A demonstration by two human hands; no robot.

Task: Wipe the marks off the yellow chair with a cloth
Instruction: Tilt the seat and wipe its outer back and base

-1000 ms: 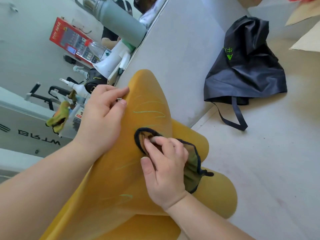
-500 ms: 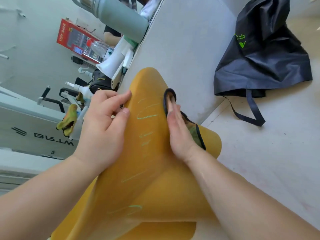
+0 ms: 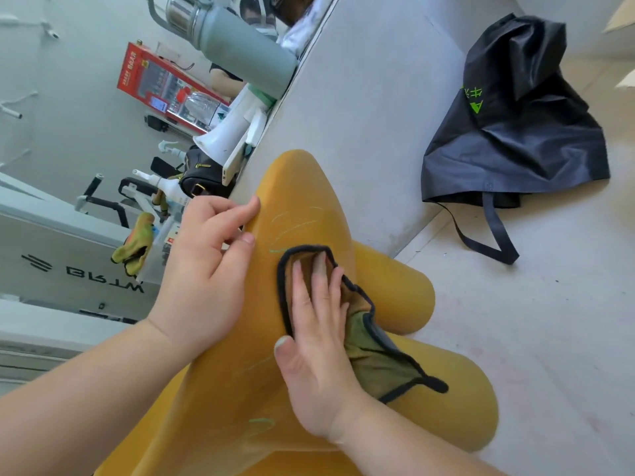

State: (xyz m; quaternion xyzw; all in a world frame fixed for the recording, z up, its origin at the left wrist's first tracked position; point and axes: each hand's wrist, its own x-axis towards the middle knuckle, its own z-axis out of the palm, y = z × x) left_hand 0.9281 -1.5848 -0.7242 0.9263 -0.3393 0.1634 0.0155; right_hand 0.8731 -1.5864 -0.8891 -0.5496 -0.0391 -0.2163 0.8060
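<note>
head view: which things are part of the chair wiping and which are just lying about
In use: chair, green marks, cloth under the right hand, left hand gripping the chair.
Lying about: black bag, grey flask, megaphone, glove.

Yellow chair (image 3: 309, 187): smooth matt plastic. Cloth (image 3: 374, 359): soft olive fabric, dark-stitched edge. Bag (image 3: 515, 132): slick dark nylon.

Cloth (image 3: 374, 355) on the chair (image 3: 302, 187) under the right hand (image 3: 316, 345); left hand (image 3: 202, 269) on the chair's left edge; bag (image 3: 515, 132) far right.
</note>
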